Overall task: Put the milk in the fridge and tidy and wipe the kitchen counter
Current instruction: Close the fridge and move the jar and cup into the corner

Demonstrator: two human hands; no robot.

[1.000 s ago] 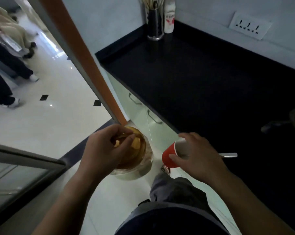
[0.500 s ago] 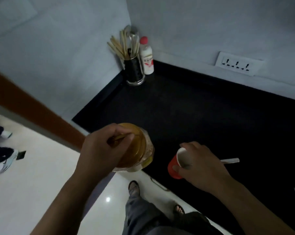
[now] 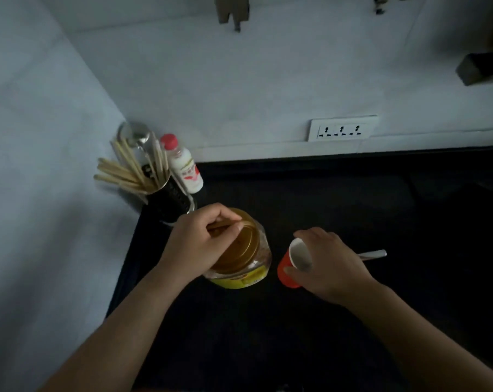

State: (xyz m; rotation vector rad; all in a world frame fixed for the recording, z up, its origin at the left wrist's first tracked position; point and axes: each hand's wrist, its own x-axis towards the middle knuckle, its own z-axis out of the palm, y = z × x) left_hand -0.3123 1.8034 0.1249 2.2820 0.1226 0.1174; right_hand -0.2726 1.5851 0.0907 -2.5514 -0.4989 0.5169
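Observation:
My left hand [image 3: 197,241] grips a glass jar [image 3: 245,264] by its gold lid, over the left part of the black counter [image 3: 353,199]. The jar has a yellow label. My right hand [image 3: 327,264] holds a red paper cup [image 3: 292,264], tilted with its white inside facing up-left, together with a metal spoon handle [image 3: 372,254] that sticks out to the right. A small white milk bottle [image 3: 184,166] with a red cap stands in the back left corner against the wall.
A dark utensil holder [image 3: 171,199] with chopsticks and a ladle stands beside the milk bottle, just behind the jar. A white socket strip [image 3: 343,131] sits on the back wall. A dark object [image 3: 480,67] juts out at the upper right.
The view has swung from the floor and doorway onto the counter. Both hands, still holding jar and cup, have moved over the counter toward the back left corner.

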